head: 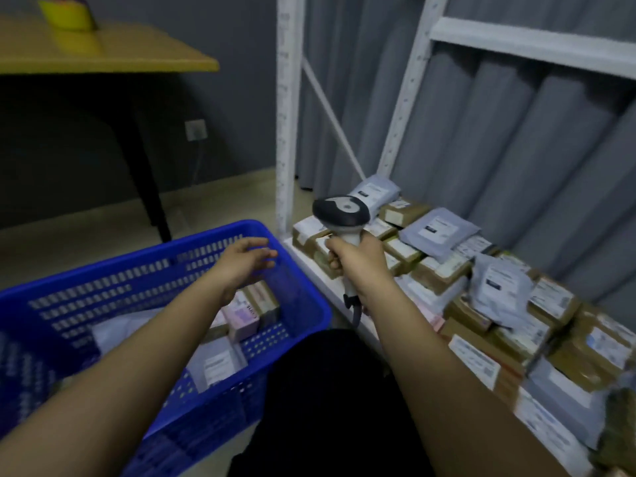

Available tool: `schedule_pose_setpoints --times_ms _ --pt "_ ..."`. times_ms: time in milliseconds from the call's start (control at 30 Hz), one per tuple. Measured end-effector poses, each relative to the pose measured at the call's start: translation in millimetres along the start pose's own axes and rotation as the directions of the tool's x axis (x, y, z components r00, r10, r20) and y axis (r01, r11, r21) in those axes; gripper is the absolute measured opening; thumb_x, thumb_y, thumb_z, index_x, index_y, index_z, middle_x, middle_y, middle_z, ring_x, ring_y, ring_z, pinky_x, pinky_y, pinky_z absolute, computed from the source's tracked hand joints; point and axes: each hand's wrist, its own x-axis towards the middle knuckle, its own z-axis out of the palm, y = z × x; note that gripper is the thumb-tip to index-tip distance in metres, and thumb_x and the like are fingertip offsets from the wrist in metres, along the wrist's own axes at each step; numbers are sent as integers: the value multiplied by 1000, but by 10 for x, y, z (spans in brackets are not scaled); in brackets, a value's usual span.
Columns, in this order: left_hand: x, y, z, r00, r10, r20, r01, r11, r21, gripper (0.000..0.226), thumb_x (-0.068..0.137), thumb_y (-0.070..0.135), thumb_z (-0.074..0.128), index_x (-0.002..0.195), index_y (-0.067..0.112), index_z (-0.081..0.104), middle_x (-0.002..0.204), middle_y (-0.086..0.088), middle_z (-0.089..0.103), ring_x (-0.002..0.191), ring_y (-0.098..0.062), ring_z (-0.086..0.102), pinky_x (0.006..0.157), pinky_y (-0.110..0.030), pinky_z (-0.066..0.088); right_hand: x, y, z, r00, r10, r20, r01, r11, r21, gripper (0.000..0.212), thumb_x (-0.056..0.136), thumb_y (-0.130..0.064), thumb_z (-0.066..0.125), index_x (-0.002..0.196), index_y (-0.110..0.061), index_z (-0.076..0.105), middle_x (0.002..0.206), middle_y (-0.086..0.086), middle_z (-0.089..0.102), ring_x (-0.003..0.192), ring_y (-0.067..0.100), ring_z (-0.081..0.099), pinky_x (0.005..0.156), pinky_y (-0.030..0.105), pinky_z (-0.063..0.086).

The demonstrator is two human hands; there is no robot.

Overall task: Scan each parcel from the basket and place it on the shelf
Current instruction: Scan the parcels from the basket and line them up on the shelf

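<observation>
- A few parcels were left in the blue basket, low on the left: a pinkish box against the far right wall, a flat white-labelled one nearer, and a pale bag further left.
- The left hand hung over the basket's far right corner with an open, empty grip, fingers spread. Looked to me like it was heading for the pink box right under it.
- The right hand had its grip wrapped round the handle of the scanner, head pointing left toward the basket, probably so the next pick could get zapped right away.
- The white shelf on the right was already packed with brown boxes and grey mailers, so most of the job seemed done.
- Far left, a yellow table.
</observation>
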Motion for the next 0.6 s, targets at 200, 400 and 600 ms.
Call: schedule_pose_setpoints --times_ms 200,400,600 --pt "-158 -728 -1116 964 -161 -211 126 977 -171 19 97 8 49 114 15 55 100 -4 67 88 -13 63 74 -26 48 -108 55 999 960 0 281 54 981 -186 6 85 -13 64 84 -17 59 65 -1 60 55 10 54 53 26 44" --pt "-140 -1467 -1917 849 -340 -404 257 934 -247 29 100 7 46 128 5 52 115 -13 60 105 -26 58 85 -35 46 -147 459 1777 897 177 404 -126 981 -151 10 87 -8 63 78 -11 58 63 6 54 52 16 48 47 25 41" --pt "-108 -2327 -2552 738 -443 -509 394 895 -208 12 95 4 51 101 -3 59 81 -24 57 68 -28 52 61 -35 41 -232 925 2349 854 323 409 -340 940 -31 18 92 -6 60 74 -9 58 60 7 51 51 18 46 55 33 40"
